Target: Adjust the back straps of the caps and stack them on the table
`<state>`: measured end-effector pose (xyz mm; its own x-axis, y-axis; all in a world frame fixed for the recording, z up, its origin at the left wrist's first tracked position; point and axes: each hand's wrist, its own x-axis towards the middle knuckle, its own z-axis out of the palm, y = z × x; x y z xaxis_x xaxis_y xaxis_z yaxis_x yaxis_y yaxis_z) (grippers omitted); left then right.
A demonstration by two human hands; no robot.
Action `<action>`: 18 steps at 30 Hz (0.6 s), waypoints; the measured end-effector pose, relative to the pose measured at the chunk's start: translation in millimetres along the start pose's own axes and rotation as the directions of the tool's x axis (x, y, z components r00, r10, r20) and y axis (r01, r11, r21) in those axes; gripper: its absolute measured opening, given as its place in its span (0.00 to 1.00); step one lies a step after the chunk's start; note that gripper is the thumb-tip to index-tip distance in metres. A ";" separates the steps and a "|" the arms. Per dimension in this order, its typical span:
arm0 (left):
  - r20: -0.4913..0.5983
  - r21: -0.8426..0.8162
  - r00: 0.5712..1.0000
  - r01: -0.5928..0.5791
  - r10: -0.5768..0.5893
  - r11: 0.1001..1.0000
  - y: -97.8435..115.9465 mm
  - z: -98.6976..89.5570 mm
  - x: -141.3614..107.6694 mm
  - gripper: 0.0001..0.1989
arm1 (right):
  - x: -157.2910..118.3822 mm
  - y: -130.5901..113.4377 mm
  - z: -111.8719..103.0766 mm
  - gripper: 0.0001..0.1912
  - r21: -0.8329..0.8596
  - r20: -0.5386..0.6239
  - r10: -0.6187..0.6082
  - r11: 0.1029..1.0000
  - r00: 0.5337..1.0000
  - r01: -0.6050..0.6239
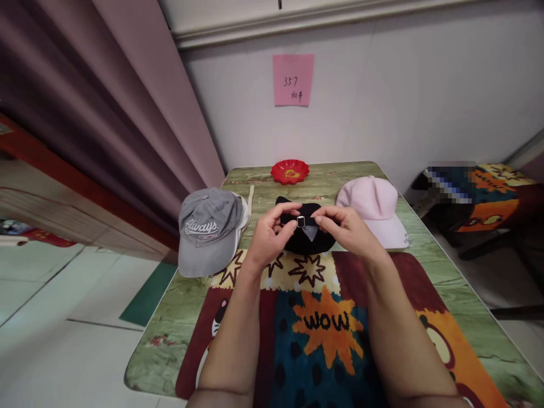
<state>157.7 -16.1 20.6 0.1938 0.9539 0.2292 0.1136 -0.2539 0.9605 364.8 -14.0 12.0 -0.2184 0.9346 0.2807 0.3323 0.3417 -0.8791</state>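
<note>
Bare forearms [236, 345] extend, left hand [272, 233] and right hand [347, 228] pinching black cap's [309, 246] flat strap [309, 221].

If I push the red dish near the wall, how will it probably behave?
The red dish looks low and wide, so it would probably slide rather than tip. Its thin, scalloped rim suggests a stiff, light piece, perhaps plastic.

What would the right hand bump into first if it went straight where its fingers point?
Probably the little buckle on the black cap, then the left hand. The right hand points across at them, though exact depth is hard to tell.
</note>
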 end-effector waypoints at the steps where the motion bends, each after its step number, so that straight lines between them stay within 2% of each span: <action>1: 0.011 0.033 1.000 -0.023 0.022 0.999 1.0 0.2 -0.2 0.18 | 0.6 0.5 1.2 0.13 0.012 -0.014 0.008 1.000 1.000 -0.008; 5: -0.011 0.237 0.988 -0.145 0.152 0.961 -1.6 0.0 0.7 0.15 | 1.6 2.0 3.4 0.13 0.094 -0.028 0.040 0.995 0.999 -0.037; 7: -0.016 0.366 0.970 -0.220 0.242 0.904 -4.7 -0.8 1.6 0.14 | 1.5 2.6 3.4 0.13 0.140 -0.011 0.050 0.989 0.999 -0.048; 11: 0.047 0.565 0.931 -0.323 0.361 0.759 -8.0 -1.6 2.8 0.15 | 1.5 4.1 2.6 0.12 0.150 0.004 0.051 0.987 0.999 -0.051; 14: 0.065 0.611 0.916 -0.350 0.396 0.710 -8.1 0.1 3.2 0.12 | 1.8 4.7 2.4 0.12 0.124 -0.002 0.041 0.991 0.999 -0.040; 18: 0.035 0.576 0.925 -0.329 0.380 0.748 -8.5 2.9 4.1 0.10 | 1.9 3.4 4.3 0.13 0.110 -0.019 0.036 0.993 0.999 -0.034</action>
<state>160.4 -10.5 12.9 0.2563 0.7799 0.5710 0.5826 -0.5960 0.5526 361.6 -11.5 7.9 -0.1883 0.9481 0.2562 0.2369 0.2970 -0.9250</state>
